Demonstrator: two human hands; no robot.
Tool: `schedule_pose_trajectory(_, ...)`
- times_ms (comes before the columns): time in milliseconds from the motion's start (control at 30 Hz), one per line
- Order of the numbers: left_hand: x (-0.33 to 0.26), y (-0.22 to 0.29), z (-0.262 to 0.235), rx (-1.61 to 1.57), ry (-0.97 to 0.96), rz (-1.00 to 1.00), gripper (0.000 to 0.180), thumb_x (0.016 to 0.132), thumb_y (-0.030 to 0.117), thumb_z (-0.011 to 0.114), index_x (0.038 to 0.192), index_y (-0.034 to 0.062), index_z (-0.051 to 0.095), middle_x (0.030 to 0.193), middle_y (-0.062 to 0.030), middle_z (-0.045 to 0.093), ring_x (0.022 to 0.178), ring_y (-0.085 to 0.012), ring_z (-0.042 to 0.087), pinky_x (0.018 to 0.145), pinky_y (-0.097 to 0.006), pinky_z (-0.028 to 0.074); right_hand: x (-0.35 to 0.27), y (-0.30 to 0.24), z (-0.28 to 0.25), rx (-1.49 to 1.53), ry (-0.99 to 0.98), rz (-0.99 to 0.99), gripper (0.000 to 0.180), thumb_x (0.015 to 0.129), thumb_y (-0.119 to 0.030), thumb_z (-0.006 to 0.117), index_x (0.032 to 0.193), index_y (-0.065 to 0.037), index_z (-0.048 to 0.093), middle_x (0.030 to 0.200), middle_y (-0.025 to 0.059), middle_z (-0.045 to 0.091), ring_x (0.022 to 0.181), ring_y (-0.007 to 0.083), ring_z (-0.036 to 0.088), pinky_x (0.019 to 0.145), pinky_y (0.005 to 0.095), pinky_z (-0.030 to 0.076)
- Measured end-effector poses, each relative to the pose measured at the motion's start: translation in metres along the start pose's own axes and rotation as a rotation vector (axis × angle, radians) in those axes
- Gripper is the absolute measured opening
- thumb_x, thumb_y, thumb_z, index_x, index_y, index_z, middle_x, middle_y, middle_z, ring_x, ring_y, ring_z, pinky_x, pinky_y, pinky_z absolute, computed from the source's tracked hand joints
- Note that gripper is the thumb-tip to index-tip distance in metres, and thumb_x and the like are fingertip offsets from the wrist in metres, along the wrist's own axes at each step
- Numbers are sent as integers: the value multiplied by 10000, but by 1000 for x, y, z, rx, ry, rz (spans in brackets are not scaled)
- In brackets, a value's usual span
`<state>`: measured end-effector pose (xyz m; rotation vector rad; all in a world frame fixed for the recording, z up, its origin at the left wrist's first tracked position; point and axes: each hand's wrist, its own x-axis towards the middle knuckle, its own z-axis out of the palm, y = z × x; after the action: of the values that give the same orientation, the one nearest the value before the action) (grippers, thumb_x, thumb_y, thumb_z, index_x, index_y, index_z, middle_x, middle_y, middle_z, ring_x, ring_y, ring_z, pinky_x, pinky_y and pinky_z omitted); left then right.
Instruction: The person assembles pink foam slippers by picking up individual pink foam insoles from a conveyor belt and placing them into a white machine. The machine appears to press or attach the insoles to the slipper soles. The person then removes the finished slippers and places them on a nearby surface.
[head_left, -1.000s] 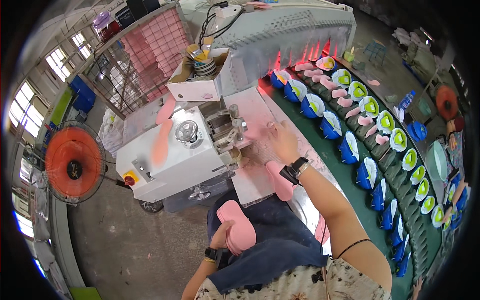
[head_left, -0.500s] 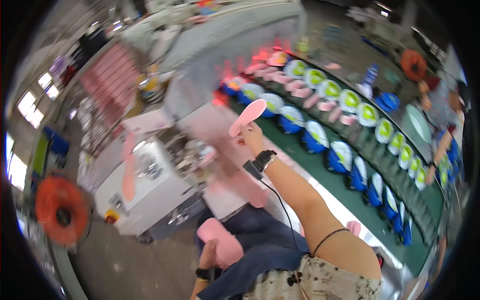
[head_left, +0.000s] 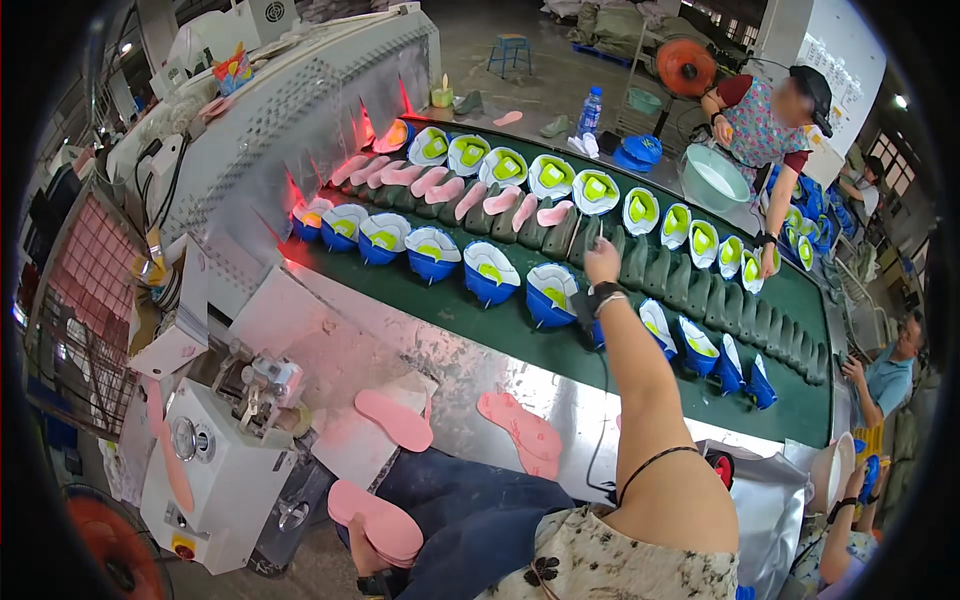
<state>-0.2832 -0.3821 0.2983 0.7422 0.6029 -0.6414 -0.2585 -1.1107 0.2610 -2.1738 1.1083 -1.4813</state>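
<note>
My left hand (head_left: 360,548) grips a stack of pink insoles (head_left: 378,522) low at my left, over my dark apron. My right arm stretches out across a green conveyor belt (head_left: 420,300). At its end my right hand (head_left: 602,264) is closed, fingertips pinched, above a middle row of dark green shoe-shaped pieces (head_left: 660,277); what it pinches is too small to make out. Pink insoles (head_left: 555,213) lie on the pieces left of that hand. Blue shoe uppers (head_left: 490,272) with white and yellow-green insides line both sides of the row.
Pink insoles (head_left: 395,420) also lie on the metal ledge (head_left: 465,365) before me. A white machine with a dial (head_left: 200,440) stands at left, near an orange fan (head_left: 112,545). Red light glows at the large grey machine (head_left: 330,90). Across the belt a person (head_left: 755,130) handles uppers beside a basin (head_left: 715,178).
My view has swung toward the belt. My right hand has moved from the near ledge out over the middle row; the insole it held up no longer shows plainly. My left hand keeps its stack.
</note>
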Motion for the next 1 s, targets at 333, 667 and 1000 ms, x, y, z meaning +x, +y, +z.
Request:
schedule_pose_trajectory(333,-9,9,19,369,82,255,249,886,92,603,1099,-37,592,1007,-65,631,898,-158,608,774,-286,496,-326,-405,-111,873,-1607,-302,373,960,-354,460,953,-2,583,877,196,601,819,384,591,723,437,463)
schedule_pose_trajectory(667,-24,23,-32,71,-61,77,426,951,272,456,1257,-22,488,1170,-137,602,1024,-234,610,894,-354,497,-361,-435,-129,833,-1647,-335,356,848,-175,564,1160,-6,583,1009,211,643,914,363,632,785,387,502)
schedule_pose_trajectory(1000,-50,30,-25,-62,-208,66,482,915,207,433,1340,-17,395,1268,-179,532,1100,-295,570,954,-407,471,-354,-440,-55,483,-1569,-221,326,850,-272,552,969,31,561,808,208,643,775,325,639,673,411,486)
